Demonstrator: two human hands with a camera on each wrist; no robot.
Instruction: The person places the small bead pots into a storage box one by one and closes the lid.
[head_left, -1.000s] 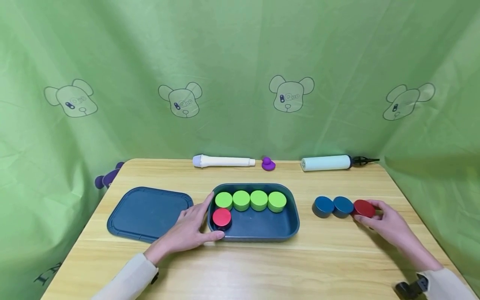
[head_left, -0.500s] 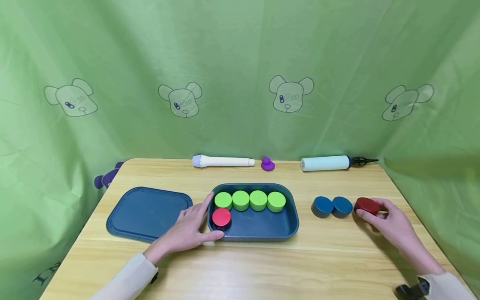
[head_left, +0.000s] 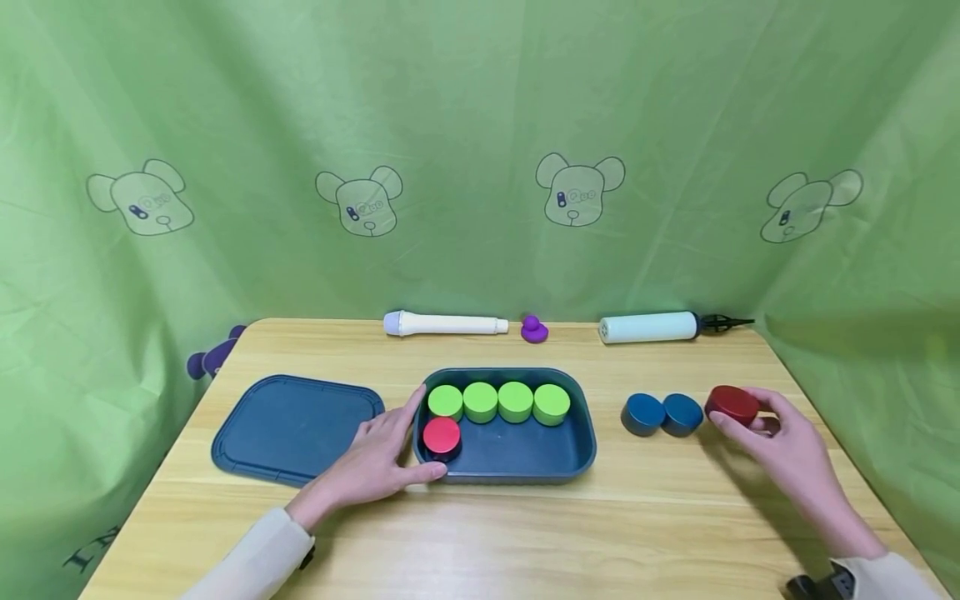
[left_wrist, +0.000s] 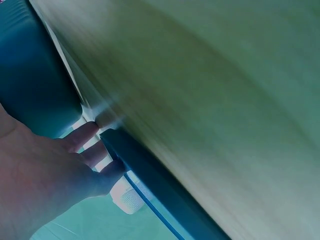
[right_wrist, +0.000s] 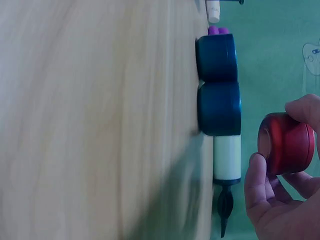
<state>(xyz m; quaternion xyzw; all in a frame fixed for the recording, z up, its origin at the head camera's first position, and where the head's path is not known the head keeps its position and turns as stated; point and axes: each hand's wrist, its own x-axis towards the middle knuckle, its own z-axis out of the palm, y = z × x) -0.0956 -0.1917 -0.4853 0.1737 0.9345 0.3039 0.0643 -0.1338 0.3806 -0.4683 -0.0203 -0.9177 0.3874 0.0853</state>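
Note:
My right hand point(head_left: 786, 437) grips a red round tin point(head_left: 732, 406) between thumb and fingers, raised above the tabletop. In the right wrist view the red tin point(right_wrist: 286, 143) is tilted on its side, clear of the wood. Just left of it stand two blue round tins point(head_left: 642, 414), close together. My left hand point(head_left: 371, 454) spans the left end of a dark blue box point(head_left: 517, 454), its fingers fairly straight and its thumb along the near rim. Inside the box, several green round tins point(head_left: 480, 402) line the back wall, and another red tin point(head_left: 442, 437) sits at the left.
A dark blue lid point(head_left: 296, 429) lies left of the box, partly behind my left hand. Along the table's back edge are a white microphone point(head_left: 450, 324), a small purple duck-like figure point(head_left: 533, 330) and a pale blue cylinder with a black tip point(head_left: 649, 327). A green curtain point(head_left: 480, 258) hangs behind.
My right hand has lifted the red tin off the table beside the blue tins, first shifting slightly right, then up. My left hand stays at the box.

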